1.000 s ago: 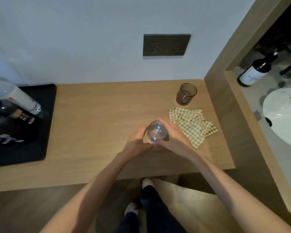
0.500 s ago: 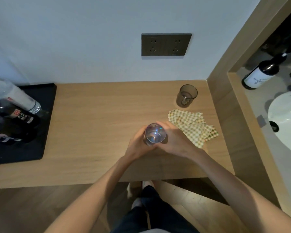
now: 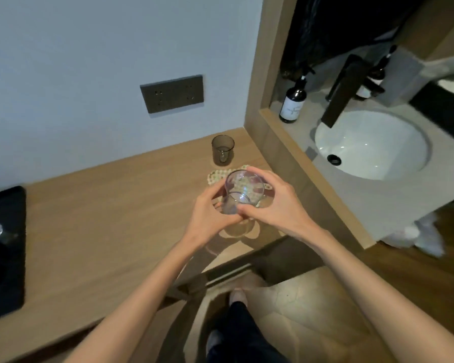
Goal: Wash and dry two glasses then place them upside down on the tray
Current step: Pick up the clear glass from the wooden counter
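A clear glass (image 3: 240, 191) is held above the wooden counter (image 3: 110, 213), tilted with its mouth toward me. My left hand (image 3: 207, 218) grips its left side and base. My right hand (image 3: 275, 205) wraps its right side. A second, smoky grey glass (image 3: 222, 149) stands upright near the wall at the counter's back right. A checked yellow cloth (image 3: 216, 176) lies under and behind the held glass, mostly hidden. The black tray (image 3: 8, 247) sits at the far left edge with bottles partly in view.
A white sink (image 3: 372, 145) with a black faucet (image 3: 344, 90) lies to the right past a wooden divider (image 3: 294, 153). A dark soap bottle (image 3: 292, 100) stands beside the sink. A dark socket panel (image 3: 172, 93) is on the wall.
Both hands lifted the clear glass off the counter and carried it up and right, over the cloth. My view turned right, bringing the sink and faucet into sight.
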